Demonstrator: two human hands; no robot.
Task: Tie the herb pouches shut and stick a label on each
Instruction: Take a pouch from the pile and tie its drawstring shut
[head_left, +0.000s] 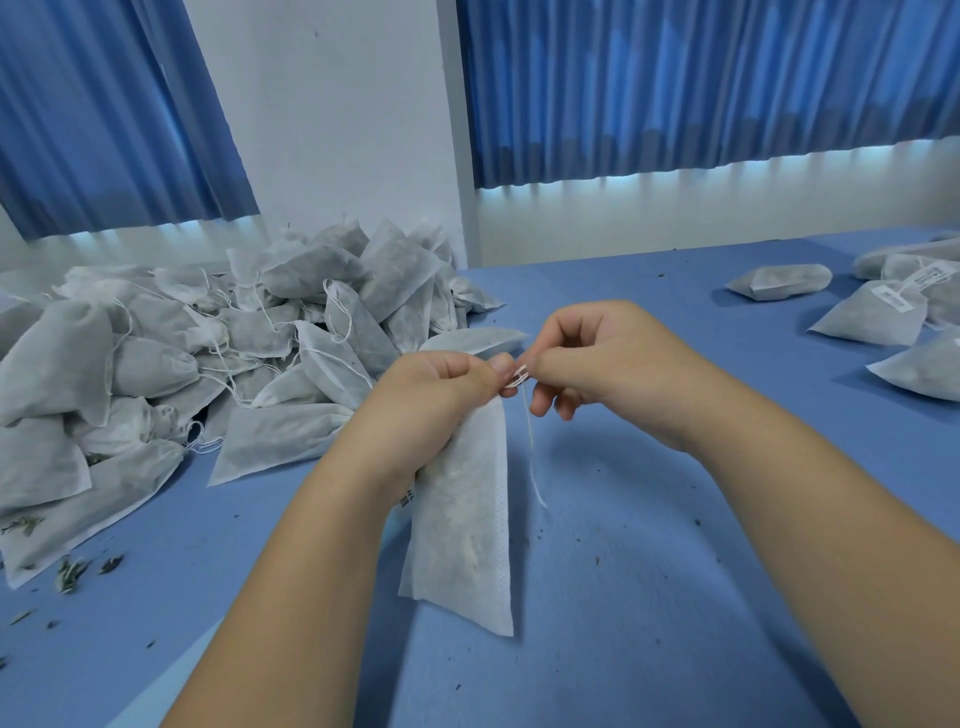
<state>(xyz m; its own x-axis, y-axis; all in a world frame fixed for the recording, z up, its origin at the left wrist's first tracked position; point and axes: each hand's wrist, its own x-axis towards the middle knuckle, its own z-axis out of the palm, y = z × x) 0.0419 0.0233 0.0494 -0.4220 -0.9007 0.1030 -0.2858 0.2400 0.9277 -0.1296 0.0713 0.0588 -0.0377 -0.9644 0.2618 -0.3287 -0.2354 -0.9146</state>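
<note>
A white fabric herb pouch (462, 525) hangs upright above the blue table, its bottom edge near the surface. My left hand (421, 405) grips the pouch's gathered neck. My right hand (597, 364) pinches the white drawstring (519, 375) right at the neck, fingertips almost touching those of the left hand. One loose end of the string (532, 457) dangles down beside the pouch. A bit of printed label (407, 498) peeks out behind my left wrist.
A large heap of filled pouches (208, 343) with loose strings covers the table's left side. Labelled pouches (878, 317) lie at the right edge. Herb crumbs (72, 571) are scattered on the blue table (649, 597). Blue curtains hang behind.
</note>
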